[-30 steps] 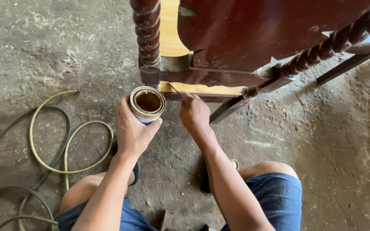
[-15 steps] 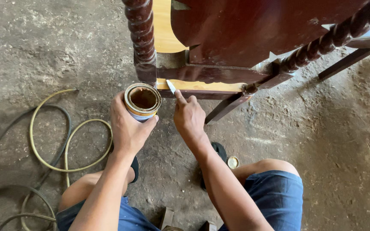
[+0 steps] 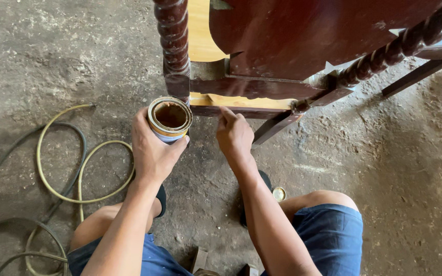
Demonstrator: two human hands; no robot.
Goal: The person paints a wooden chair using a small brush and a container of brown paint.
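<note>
While the left hand (image 3: 152, 148) grips an open round tin (image 3: 170, 119) of brown finish just beside the twisted chair leg (image 3: 174, 46), the right hand (image 3: 235, 134) pinches a small brush (image 3: 212, 98), its tip on the pale unfinished rail (image 3: 241, 101). Coiled yellow hose (image 3: 60, 163) lies on the dirt floor (image 3: 395, 174), left.

**Tin and rail**

I've got the tin (image 3: 170, 120) upright in my left hand (image 3: 152, 148), open, brown stain inside, right beside the twisted leg (image 3: 174, 41). The rail (image 3: 241, 101) is bare yellow wood under my right hand (image 3: 235, 134).
</note>
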